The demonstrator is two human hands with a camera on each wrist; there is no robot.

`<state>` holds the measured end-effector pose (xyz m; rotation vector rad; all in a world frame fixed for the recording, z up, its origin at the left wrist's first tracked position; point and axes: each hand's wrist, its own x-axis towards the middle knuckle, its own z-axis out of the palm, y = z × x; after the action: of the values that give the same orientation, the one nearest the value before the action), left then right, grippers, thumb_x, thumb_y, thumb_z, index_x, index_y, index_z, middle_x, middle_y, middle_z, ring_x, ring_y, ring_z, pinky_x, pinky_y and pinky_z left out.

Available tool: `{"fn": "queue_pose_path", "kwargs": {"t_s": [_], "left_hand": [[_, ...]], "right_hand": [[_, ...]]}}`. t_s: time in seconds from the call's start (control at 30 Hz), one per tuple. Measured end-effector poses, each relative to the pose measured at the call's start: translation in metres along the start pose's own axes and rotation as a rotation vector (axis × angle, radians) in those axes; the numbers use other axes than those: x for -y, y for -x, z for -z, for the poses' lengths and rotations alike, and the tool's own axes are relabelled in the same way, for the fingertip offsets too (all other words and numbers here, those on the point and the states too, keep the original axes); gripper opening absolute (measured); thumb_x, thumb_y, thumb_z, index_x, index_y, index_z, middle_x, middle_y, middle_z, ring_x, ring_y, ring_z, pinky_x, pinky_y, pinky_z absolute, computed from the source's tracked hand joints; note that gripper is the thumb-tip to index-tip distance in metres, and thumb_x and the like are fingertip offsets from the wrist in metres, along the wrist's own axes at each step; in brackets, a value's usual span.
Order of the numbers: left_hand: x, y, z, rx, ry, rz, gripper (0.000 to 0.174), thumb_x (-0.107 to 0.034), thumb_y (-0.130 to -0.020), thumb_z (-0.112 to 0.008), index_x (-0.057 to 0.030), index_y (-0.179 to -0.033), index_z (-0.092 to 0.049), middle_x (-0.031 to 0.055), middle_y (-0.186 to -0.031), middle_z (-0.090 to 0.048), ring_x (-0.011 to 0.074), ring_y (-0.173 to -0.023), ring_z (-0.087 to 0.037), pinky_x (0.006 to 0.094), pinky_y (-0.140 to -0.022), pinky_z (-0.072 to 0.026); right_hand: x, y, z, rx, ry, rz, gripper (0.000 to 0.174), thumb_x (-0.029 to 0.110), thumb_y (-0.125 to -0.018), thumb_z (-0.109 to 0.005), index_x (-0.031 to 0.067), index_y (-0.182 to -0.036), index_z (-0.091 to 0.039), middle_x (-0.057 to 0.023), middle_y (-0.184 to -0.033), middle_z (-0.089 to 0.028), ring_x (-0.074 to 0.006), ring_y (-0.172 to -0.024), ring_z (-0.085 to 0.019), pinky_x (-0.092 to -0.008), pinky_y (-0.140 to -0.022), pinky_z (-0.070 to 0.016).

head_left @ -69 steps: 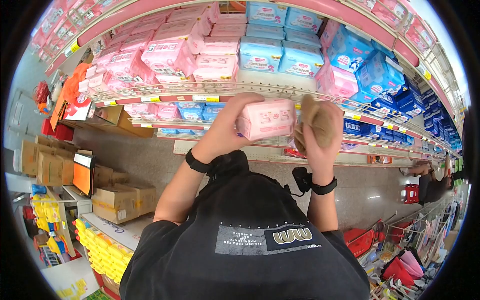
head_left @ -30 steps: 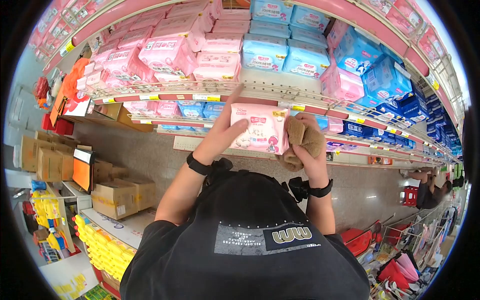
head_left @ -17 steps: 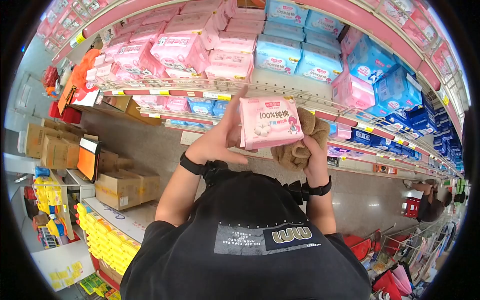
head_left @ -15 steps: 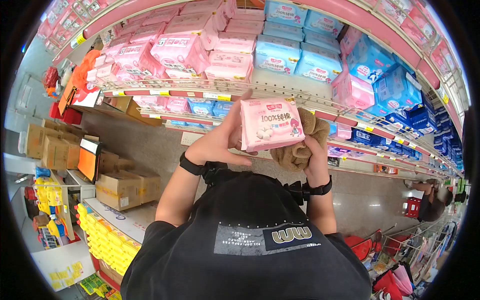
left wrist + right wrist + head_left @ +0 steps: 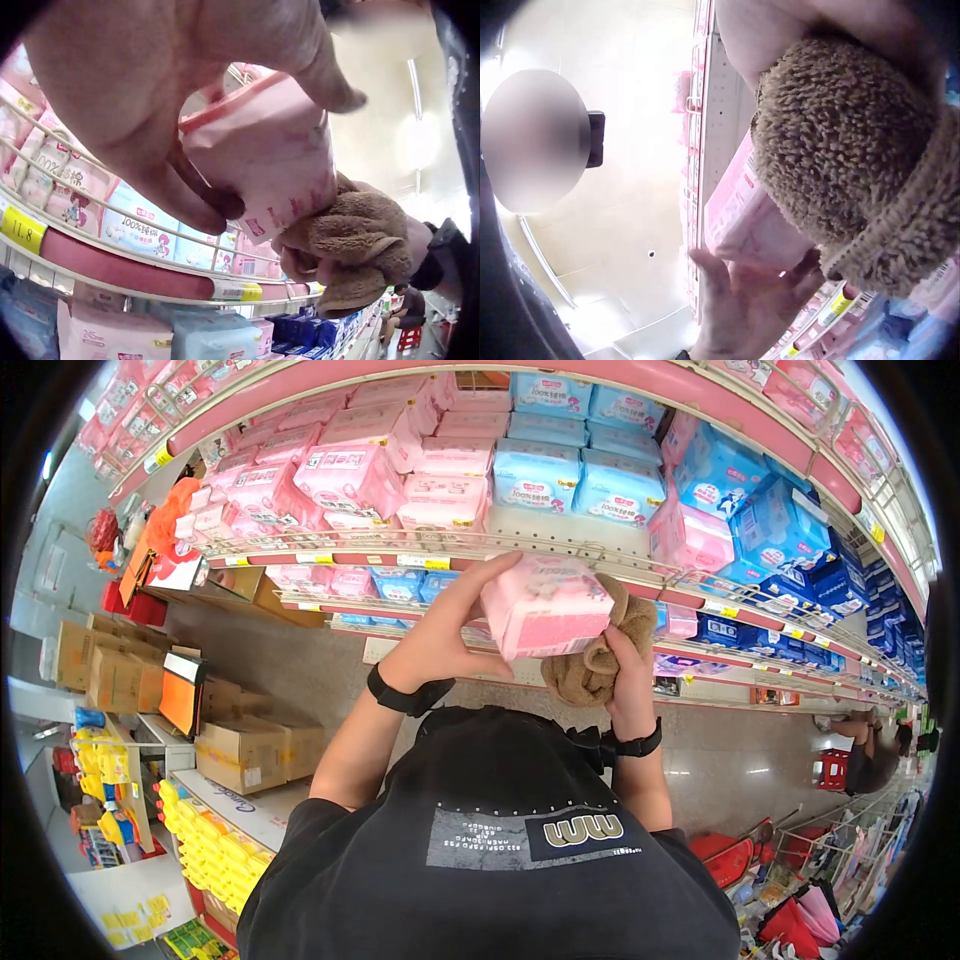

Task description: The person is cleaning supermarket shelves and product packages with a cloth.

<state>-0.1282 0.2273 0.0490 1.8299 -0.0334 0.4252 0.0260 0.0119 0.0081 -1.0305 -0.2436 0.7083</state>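
A pink pack of sanitary pads [image 5: 552,605] is held up in front of the shelf, tilted so that a printed long side shows in the head view. My left hand [image 5: 440,630] is around its left end, fingers behind it and thumb below. In the left wrist view, fingertips curl against the pack [image 5: 262,157] while the thumb stands off its edge. My right hand [image 5: 632,680] grips a bunched brown towel [image 5: 585,672] at the pack's right end. In the right wrist view, the towel [image 5: 840,142] hides most of that hand and overlaps the pack [image 5: 754,217].
A wire rail [image 5: 400,540] fronts the shelf, which bears pink packs [image 5: 350,475] and blue packs [image 5: 535,475]. Lower shelves hold more packs. Cardboard boxes [image 5: 240,755] and yellow bottles [image 5: 205,840] are at the left. A seated person [image 5: 872,755] is far right.
The pack has turned from its side to its printed front, then tipped back so a long side shows. My left fingers have shifted around its left end. The towel stays in my right hand.
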Motion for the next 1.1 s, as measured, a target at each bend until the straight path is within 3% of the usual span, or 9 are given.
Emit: {"fn": "queue_pose_path", "kwargs": {"t_s": [0.17,0.27,0.33,0.43,0.53,0.67,0.87,0.97,1.1], "left_hand": [[0.001,-0.004,-0.001,-0.001,-0.128,0.105,0.100,-0.017,-0.068,-0.096,-0.0067,-0.150,-0.040,0.0110,-0.150,-0.044,0.0237,-0.140,-0.048,0.0393,-0.113,-0.0421],[0.007,-0.004,-0.001,-0.059,-0.241,-0.036,0.095,-0.016,-0.068,-0.096,-0.0062,-0.146,-0.043,0.0109,-0.147,-0.047,0.0226,-0.135,-0.051,0.0377,-0.110,-0.0448],[0.009,-0.002,-0.006,-0.093,-0.133,0.019,0.094,-0.014,-0.067,-0.095,-0.0066,-0.146,-0.043,0.0105,-0.143,-0.050,0.0223,-0.134,-0.053,0.0372,-0.109,-0.0453],[0.011,0.000,-0.007,-0.120,-0.133,0.035,0.093,-0.013,-0.067,-0.094,-0.0067,-0.145,-0.044,0.0094,-0.138,-0.054,0.0220,-0.131,-0.054,0.0365,-0.108,-0.0458],[0.013,-0.002,-0.009,-0.130,-0.230,-0.017,0.090,-0.013,-0.067,-0.093,-0.0064,-0.143,-0.046,0.0089,-0.134,-0.056,0.0225,-0.128,-0.055,0.0362,-0.106,-0.0466],[0.013,-0.012,-0.018,-0.167,-0.425,-0.190,0.085,-0.015,-0.065,-0.093,-0.0065,-0.139,-0.052,0.0105,-0.131,-0.058,0.0260,-0.121,-0.059,0.0366,-0.102,-0.0481],[0.008,-0.015,-0.020,-0.202,-0.376,-0.117,0.076,-0.016,-0.066,-0.092,-0.0061,-0.133,-0.057,0.0161,-0.127,-0.060,0.0374,-0.118,-0.058,0.0426,-0.101,-0.0484],[0.014,-0.018,-0.019,-0.262,-0.498,-0.160,0.067,-0.014,-0.075,-0.085,-0.0032,-0.134,-0.055,0.0140,-0.125,-0.062,0.0280,-0.116,-0.061,0.0378,-0.101,-0.0475],[0.024,-0.017,-0.018,-0.299,-0.355,-0.108,0.065,-0.013,-0.076,-0.085,-0.0022,-0.132,-0.055,0.0138,-0.123,-0.062,0.0244,-0.115,-0.061,0.0354,-0.097,-0.0490]], "right_hand": [[0.007,0.005,-0.003,0.037,0.059,-0.011,0.048,0.006,-0.096,-0.066,0.0011,-0.141,-0.052,-0.0097,-0.131,-0.064,-0.0192,-0.117,-0.064,-0.0349,-0.097,-0.0528],[0.008,0.006,-0.002,0.038,0.053,0.025,0.049,0.007,-0.096,-0.066,0.0007,-0.142,-0.051,-0.0097,-0.132,-0.063,-0.0194,-0.118,-0.063,-0.0349,-0.099,-0.0520],[0.006,0.005,0.001,0.030,0.005,0.106,0.050,0.006,-0.096,-0.067,0.0000,-0.142,-0.050,-0.0096,-0.133,-0.062,-0.0193,-0.121,-0.061,-0.0351,-0.101,-0.0513],[0.012,0.000,0.001,-0.098,0.232,0.428,0.049,0.005,-0.089,-0.073,0.0001,-0.134,-0.056,-0.0113,-0.130,-0.061,-0.0221,-0.119,-0.061,-0.0374,-0.101,-0.0500],[0.039,-0.008,-0.009,-0.028,0.929,0.933,0.046,0.004,-0.076,-0.080,0.0026,-0.120,-0.066,-0.0135,-0.123,-0.060,-0.0287,-0.113,-0.060,-0.0413,-0.097,-0.0496],[0.033,0.001,-0.039,0.017,1.140,0.906,0.046,0.005,-0.063,-0.083,0.0058,-0.108,-0.071,-0.0142,-0.117,-0.056,-0.0366,-0.107,-0.057,-0.0458,-0.092,-0.0488],[0.028,0.011,-0.062,0.093,1.285,1.050,0.051,0.011,-0.059,-0.084,0.0106,-0.108,-0.072,-0.0119,-0.119,-0.056,-0.0384,-0.109,-0.054,-0.0489,-0.091,-0.0482],[0.028,0.018,-0.068,0.219,1.285,1.084,0.050,0.014,-0.060,-0.084,0.0127,-0.108,-0.072,-0.0117,-0.120,-0.056,-0.0386,-0.108,-0.056,-0.0504,-0.091,-0.0496],[0.024,0.023,-0.072,0.280,1.276,1.103,0.051,0.017,-0.059,-0.086,0.0144,-0.108,-0.072,-0.0116,-0.123,-0.056,-0.0397,-0.111,-0.056,-0.0521,-0.094,-0.0499]]}}
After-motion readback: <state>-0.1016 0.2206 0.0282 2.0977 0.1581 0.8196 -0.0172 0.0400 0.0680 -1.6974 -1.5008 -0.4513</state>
